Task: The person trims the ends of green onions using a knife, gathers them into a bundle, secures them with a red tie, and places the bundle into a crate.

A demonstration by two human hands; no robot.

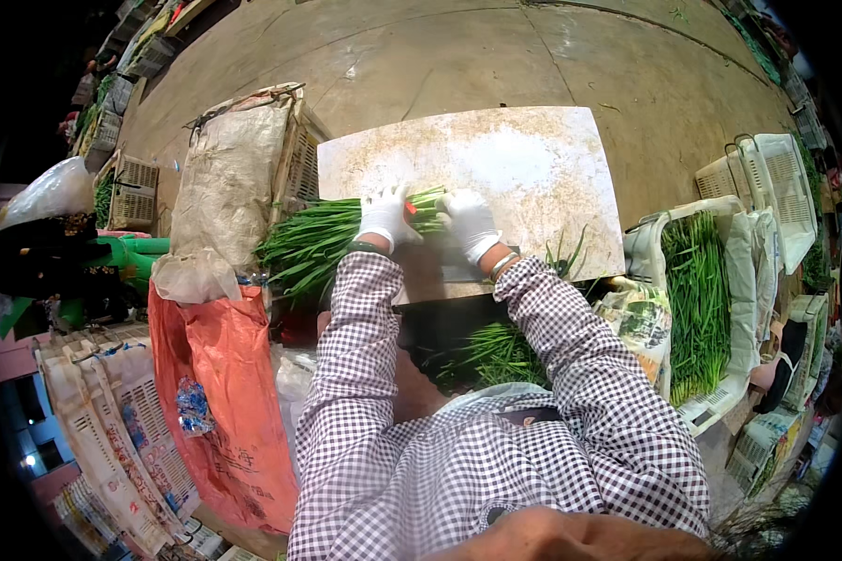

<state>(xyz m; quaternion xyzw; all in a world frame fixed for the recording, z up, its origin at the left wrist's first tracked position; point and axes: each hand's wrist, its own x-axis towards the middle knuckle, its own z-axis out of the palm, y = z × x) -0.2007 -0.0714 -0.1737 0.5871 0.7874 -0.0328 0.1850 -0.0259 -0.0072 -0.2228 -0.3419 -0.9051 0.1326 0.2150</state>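
A bunch of long green garlic chives (316, 235) lies across the left part of a stained white board (533, 161). Its leaves hang past the board's left edge and its stem ends point right. My left hand (386, 219), in a white glove, is closed over the bunch. Beside its fingers shows a small red strip (411, 207), perhaps a tie. My right hand (469, 223), also gloved, has curled fingers at the stem ends; what lies inside them is hidden. A few loose chives (567, 261) rest near the board's right edge.
To the right, a white plastic crate (702, 414) holds upright-packed chives (698, 301). More cut greens (498, 354) lie below the board, near my lap. At left stand a sack-covered crate (228, 175), a red plastic bag (231, 379) and stacked crates (112, 421). Concrete floor (449, 56) stretches beyond.
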